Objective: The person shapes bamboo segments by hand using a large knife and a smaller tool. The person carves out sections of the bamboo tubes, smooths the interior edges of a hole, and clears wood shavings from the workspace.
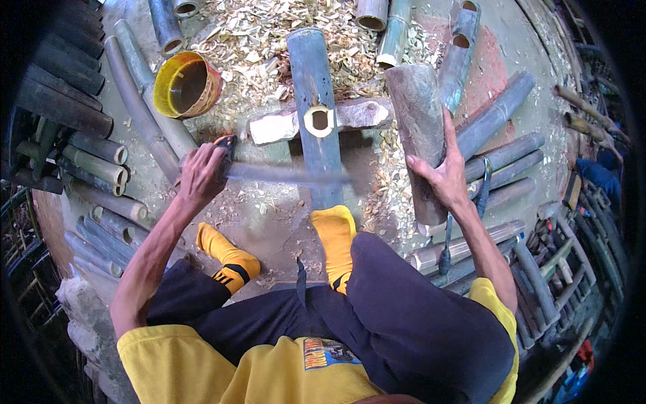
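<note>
The tube [311, 74] lies lengthwise ahead of the person, hole up, across a rough block [272, 128]. The left hand [204, 168] has its fingers curled shut around the handle of a knife [282, 174], whose blurred blade reaches over the tube on the near side of the hole. The right hand [445, 170] clasps a thick log [418, 138] to the right, thumb on the near face, fingers wrapped out of sight round the far side; whether its lower end meets the floor [269, 222] cannot be told.

The likeliest harm is to the right foot [334, 232], which sits at the tube's near end, just below the blade, in only a yellow sock. A glancing edge could skid along the round wall into the toes. The tube could also roll or rock, since the block's top looks uneven and neither hand steadies it. The log looks heavy and broad for one hand; a slip of the thumb could drop it beside the right leg. Loose chips [249, 34] near the block could make the footing slide.
</note>
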Demonstrator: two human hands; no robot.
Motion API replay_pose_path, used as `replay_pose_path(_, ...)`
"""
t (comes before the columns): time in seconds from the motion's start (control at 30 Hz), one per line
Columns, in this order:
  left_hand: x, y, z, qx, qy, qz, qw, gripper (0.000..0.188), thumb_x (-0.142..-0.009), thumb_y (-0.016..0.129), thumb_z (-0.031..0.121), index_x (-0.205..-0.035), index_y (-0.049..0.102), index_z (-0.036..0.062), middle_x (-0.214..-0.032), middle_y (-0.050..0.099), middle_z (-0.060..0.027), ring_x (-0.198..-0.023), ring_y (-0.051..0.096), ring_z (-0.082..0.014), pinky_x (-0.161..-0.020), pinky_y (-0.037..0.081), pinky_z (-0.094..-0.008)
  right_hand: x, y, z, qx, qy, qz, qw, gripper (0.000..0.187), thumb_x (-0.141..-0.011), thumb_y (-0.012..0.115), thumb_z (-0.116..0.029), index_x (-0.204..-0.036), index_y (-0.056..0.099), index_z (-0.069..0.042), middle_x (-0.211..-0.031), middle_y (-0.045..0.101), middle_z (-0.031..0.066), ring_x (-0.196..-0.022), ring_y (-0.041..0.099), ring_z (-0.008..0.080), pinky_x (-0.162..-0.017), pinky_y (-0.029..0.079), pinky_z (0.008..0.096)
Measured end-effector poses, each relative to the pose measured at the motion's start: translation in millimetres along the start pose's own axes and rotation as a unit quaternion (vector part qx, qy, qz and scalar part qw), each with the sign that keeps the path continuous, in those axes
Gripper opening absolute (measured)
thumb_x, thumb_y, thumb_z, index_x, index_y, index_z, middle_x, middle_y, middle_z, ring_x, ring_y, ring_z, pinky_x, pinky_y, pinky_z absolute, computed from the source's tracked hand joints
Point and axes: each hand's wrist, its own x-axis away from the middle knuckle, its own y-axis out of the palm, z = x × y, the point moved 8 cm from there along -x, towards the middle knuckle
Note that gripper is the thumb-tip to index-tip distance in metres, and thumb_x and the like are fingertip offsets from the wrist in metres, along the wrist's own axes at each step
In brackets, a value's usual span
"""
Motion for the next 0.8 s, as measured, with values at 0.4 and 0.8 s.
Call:
replay_pose_path(0.4, -34, 42, -48, -0.052, -0.078, -0.105, 0.99, 0.024, -0.07, 0.06, 0.011, -0.092, 0.053, 0.0049, -0.082, 0.055, -0.0123, -0.079, 0.058, -0.0265, -0.07, 0.043, -0.0401, 15, 104, 33, 0.143, -0.171, -0.172, 0.96, 0.081, -0.071, 0.071, -0.037, -0.138, 0.028, -0.02, -0.12, 0.051, 0.0206, -0.1, 0.055, 0.0363, -0.083, 0.047, 0.0481)
replay_pose_path(0.8, -96, 54, 148, 0.626, -0.249, -0.02, 0.738, 0.035, -0.074, 0.068, 0.019, -0.102, 0.058, 0.0015, -0.086, 0.06, -0.0081, -0.073, 0.058, -0.0166, -0.068, 0.048, -0.0298, 80, 78, 7, 0.047, -0.025, 0.001, 0.999, 0.084, -0.07, 0.069, -0.025, -0.138, 0.023, -0.005, -0.111, 0.051, 0.0268, -0.105, 0.051, 0.0385, -0.095, 0.04, 0.04)
